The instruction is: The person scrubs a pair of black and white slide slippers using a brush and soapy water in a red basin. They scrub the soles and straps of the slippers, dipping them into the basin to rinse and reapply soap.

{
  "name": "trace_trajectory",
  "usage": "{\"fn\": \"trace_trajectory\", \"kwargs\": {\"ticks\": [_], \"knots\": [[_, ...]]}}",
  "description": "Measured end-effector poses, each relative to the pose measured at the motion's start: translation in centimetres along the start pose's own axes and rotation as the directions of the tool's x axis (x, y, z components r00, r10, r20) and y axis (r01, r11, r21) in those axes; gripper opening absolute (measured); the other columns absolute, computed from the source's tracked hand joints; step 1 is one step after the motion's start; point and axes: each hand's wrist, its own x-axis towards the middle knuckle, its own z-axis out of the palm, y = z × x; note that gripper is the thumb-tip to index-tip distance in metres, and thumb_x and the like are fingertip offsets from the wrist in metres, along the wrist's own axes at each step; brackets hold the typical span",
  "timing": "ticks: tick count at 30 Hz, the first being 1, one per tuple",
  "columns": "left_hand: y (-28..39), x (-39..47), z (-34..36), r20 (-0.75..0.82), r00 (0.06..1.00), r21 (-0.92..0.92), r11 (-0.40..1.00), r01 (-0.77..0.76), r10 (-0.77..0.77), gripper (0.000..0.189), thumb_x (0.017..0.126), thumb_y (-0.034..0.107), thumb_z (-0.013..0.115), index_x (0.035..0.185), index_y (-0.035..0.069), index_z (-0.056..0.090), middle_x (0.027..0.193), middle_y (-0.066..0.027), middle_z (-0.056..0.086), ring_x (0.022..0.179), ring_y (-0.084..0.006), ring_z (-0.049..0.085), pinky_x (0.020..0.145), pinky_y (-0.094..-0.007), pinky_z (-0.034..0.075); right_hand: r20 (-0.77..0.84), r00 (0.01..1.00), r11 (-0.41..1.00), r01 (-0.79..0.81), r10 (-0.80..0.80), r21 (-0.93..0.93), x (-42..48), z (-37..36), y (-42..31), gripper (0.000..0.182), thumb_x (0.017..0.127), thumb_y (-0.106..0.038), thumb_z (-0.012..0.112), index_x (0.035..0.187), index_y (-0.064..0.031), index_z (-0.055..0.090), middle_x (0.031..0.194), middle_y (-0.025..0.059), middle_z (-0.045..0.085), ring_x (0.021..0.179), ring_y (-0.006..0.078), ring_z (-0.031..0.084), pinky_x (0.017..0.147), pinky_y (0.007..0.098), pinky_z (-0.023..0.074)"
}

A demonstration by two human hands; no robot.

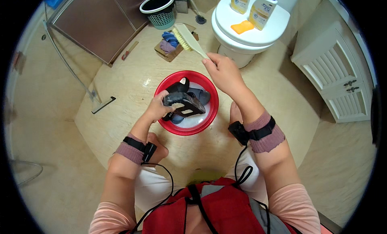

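My left hand point(157, 107) grips a black shoe point(192, 107) at its near left end. The shoe is tilted over a round red plastic basin point(215, 113), and pale patches show on it. Under and behind it in the basin lie another black shoe point(179, 86) and grey footwear point(202, 95), in whitish, sudsy water point(193, 122). Held by its handle in my right hand point(225, 72) is a cream scrub brush point(189, 37) with pale bristles. The brush is raised beyond the basin's far rim, apart from the shoe.
A closed toilet point(220, 22) bears two bottles point(262, 12) and an orange sponge-like piece point(242, 27). Cloths point(169, 42) lie on cardboard point(173, 55) near a waste basket point(161, 18). A floor squeegee point(102, 105) leans left; a white cabinet point(329, 61) stands right. My feet flank the basin.
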Motion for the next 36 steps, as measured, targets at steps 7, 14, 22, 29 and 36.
{"fn": "trace_trajectory", "kwargs": {"ticks": [7, 14, 22, 29, 36], "knots": [[-7.0, 2.5, 4.7, -0.060, 0.942, 0.376, 0.882, -0.285, 0.330, 0.034, 0.069, -0.005, 0.072, 0.097, 0.006, 0.057, 0.094, -0.0097, 0.065, 0.091, -0.0273, 0.066, 0.082, -0.0350, 0.051, -0.010, 1.000, 1.000, 0.002, -0.002, 0.017, -0.4, -1.0, -0.1, 0.034, 0.093, -0.034, 0.052, 0.107, -0.0075, 0.068, 0.085, 0.0227, 0.067, 0.083, 0.0418, 0.064, 0.074, 0.0494, 0.0503], [-11.3, -0.1, 1.7, 0.253, 0.942, 0.480, 0.817, -0.320, 0.220, 0.066, 0.056, 0.020, 0.091, 0.113, 0.007, 0.060, 0.115, -0.0156, 0.060, 0.115, -0.0329, 0.055, 0.099, -0.0400, 0.045, -0.052, 0.998, 0.999, 0.031, -0.029, 0.037, -0.7, -1.6, 0.9, 0.035, 0.093, -0.033, 0.054, 0.112, -0.0064, 0.067, 0.085, 0.0232, 0.067, 0.081, 0.0400, 0.065, 0.073, 0.0461, 0.0499], [-11.1, -2.8, 7.4, 0.372, 0.926, 0.668, 0.678, -0.309, 0.055, 0.109, 0.062, 0.037, 0.087, 0.150, 0.014, 0.028, 0.143, -0.0243, 0.041, 0.130, -0.0402, 0.044, 0.106, -0.0454, 0.039, 0.042, 0.999, 0.998, -0.014, 0.012, 0.055, -0.8, -2.1, -0.9, 0.032, 0.093, -0.033, 0.053, 0.106, -0.0078, 0.067, 0.081, 0.0219, 0.066, 0.081, 0.0416, 0.064, 0.073, 0.0488, 0.0489], [-11.0, -2.0, 12.1, 0.088, 0.958, 0.799, 0.593, 0.097, -0.274, 0.058, 0.080, 0.016, 0.067, 0.135, 0.016, 0.049, 0.129, -0.0170, 0.057, 0.118, -0.0357, 0.057, 0.092, -0.0499, 0.049, -0.005, 0.998, 0.998, 0.056, -0.056, 0.016, -0.8, -1.2, 0.5, 0.032, 0.093, -0.031, 0.054, 0.110, -0.0066, 0.067, 0.085, 0.0223, 0.067, 0.080, 0.0407, 0.064, 0.073, 0.0460, 0.0497], [-11.1, -1.3, 7.6, -0.064, 0.982, 0.776, 0.610, 0.162, -0.179, 0.030, 0.078, 0.012, 0.064, 0.108, 0.012, 0.066, 0.098, -0.0163, 0.070, 0.091, -0.0348, 0.069, 0.077, -0.0469, 0.055, 0.055, 0.998, 0.998, -0.011, 0.008, 0.059, -0.3, -1.2, -0.8, 0.032, 0.094, -0.029, 0.056, 0.112, -0.0044, 0.066, 0.083, 0.0215, 0.067, 0.075, 0.0357, 0.065, 0.070, 0.0415, 0.0493]]}}
